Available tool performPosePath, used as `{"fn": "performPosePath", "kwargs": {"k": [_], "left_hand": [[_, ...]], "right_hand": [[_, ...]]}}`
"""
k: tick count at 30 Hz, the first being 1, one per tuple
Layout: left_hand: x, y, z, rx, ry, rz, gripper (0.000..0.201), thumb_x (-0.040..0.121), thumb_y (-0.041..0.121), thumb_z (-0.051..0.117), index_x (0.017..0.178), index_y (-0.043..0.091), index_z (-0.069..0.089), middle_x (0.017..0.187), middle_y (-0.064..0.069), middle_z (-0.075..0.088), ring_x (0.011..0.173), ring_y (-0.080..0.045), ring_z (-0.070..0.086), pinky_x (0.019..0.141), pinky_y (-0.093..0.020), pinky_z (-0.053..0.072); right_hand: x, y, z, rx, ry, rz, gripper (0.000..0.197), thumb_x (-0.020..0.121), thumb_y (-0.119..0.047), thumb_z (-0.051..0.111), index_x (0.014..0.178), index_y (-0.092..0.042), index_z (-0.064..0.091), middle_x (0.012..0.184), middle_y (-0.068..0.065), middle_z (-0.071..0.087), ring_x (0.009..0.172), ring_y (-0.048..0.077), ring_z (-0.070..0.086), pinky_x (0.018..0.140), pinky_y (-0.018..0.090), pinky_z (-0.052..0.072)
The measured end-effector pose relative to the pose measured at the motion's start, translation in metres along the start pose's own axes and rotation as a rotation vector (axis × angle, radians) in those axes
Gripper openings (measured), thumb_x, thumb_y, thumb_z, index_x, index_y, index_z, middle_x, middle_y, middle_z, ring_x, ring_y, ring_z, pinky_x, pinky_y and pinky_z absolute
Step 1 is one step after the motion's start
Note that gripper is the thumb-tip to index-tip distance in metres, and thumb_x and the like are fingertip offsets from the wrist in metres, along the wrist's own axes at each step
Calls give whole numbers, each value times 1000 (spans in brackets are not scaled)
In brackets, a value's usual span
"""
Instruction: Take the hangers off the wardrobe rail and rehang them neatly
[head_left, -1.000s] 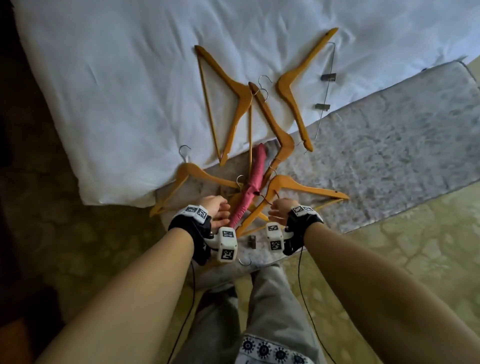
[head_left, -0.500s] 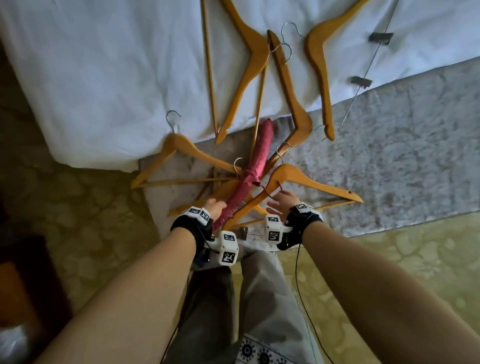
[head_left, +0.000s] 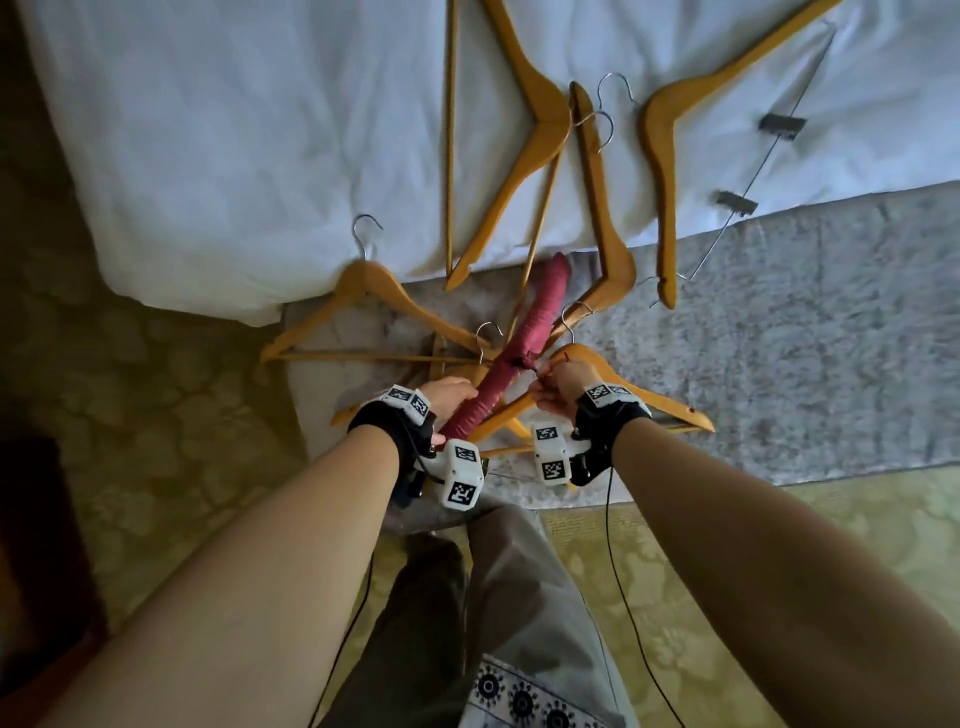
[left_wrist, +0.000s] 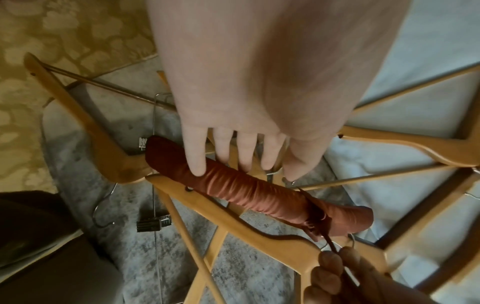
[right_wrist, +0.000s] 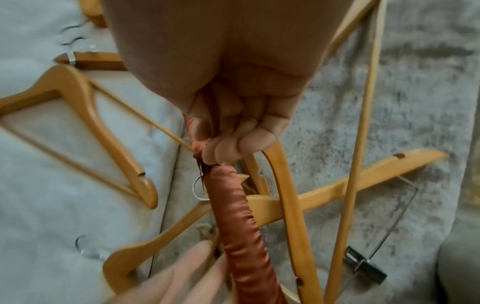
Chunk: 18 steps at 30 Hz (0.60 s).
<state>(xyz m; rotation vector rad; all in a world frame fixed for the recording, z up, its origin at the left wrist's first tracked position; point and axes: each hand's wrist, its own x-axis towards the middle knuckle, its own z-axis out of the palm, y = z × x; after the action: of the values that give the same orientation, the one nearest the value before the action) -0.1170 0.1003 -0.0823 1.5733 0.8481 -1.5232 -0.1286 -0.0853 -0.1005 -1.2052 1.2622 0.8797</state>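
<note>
A red padded satin hanger (head_left: 524, 338) lies slanted on top of a pile of crossed wooden hangers (head_left: 384, 291) on the grey bench. My left hand (head_left: 452, 397) is at its near end; in the left wrist view its straight, spread fingers (left_wrist: 197, 162) rest on the satin (left_wrist: 249, 191). My right hand (head_left: 561, 382) has curled fingers that pinch the dark red ribbon at the padded hanger's middle (right_wrist: 233, 209), beside the wire hook. Further wooden hangers (head_left: 540, 130) lie on the white bed, one of them with a wire clip bar (head_left: 782, 124).
The white duvet (head_left: 234, 130) fills the far side and the grey mottled bench cover (head_left: 805, 338) runs off to the right. Patterned carpet (head_left: 156, 441) surrounds them. My legs in grey trousers (head_left: 493, 597) stand against the bench. Dark furniture (head_left: 31, 519) sits low left.
My right hand has moved up from the wooden hanger to the ribbon at the padded hanger's middle. My left hand stays at the near end. My head has come closer to the pile.
</note>
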Motion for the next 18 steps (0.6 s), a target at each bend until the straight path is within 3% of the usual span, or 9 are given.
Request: {"fn": "performPosePath", "kwargs": {"k": [3,4,6,7,9,12,14,16,18], "left_hand": [[-15,-2,2,-115,9,-1,16,98,16,47,83,22,52,100,-3,54,90,-15,53,79,-32,44],[-20,-5,3,-144,4,13,11,98,16,48,97,23,56,109,-5,54,97,-16,53,78,-32,45],[-28,-11,2,-175,7,47,36,97,17,50,133,20,49,128,-7,52,118,-20,50,83,-34,45],[-31,-15,3,-167,-5,66,42,97,18,50,139,19,44,136,-8,49,126,-23,47,84,-34,44],[-43,-20,3,-141,-5,115,33,97,18,49,130,14,48,134,-13,50,120,-25,51,82,-35,44],[-71,-27,-5,-91,51,239,7,99,15,46,105,15,49,109,-11,52,85,-21,56,82,-38,48],[-95,-33,-16,-109,7,277,11,98,12,44,91,14,52,103,-15,53,91,-26,54,86,-47,48],[-122,-42,-32,-132,36,309,16,97,11,45,82,16,50,95,-17,53,88,-27,54,82,-46,49],[-152,-53,-49,-162,87,355,15,97,15,48,82,18,50,100,-15,55,96,-27,56,77,-43,51]], "right_hand": [[-19,-9,1,-92,-15,-80,36,96,0,29,64,-10,44,39,7,49,28,13,45,33,13,35],[-26,-10,1,-141,4,-127,34,93,4,30,66,-9,46,41,7,52,28,13,47,33,15,38],[-41,-10,1,-213,52,-224,33,89,9,34,67,-8,52,47,8,57,33,14,53,36,20,45],[-50,-8,2,-236,60,-263,32,88,10,36,68,-8,53,48,8,59,35,16,55,38,22,47],[-70,-6,5,-277,56,-344,30,86,11,39,67,-7,54,50,10,60,42,21,56,42,26,49],[-106,-4,16,-327,36,-469,32,78,14,37,61,-6,55,52,14,59,47,23,55,46,28,49],[-130,-3,27,-341,32,-527,33,77,14,35,60,-6,54,53,15,58,45,23,54,46,27,49],[-157,-3,40,-371,26,-580,33,77,12,36,60,-7,55,53,14,59,45,23,55,50,30,52],[-185,-4,58,-422,1,-641,33,76,12,36,59,-8,55,54,15,59,44,23,53,49,29,49]]}}
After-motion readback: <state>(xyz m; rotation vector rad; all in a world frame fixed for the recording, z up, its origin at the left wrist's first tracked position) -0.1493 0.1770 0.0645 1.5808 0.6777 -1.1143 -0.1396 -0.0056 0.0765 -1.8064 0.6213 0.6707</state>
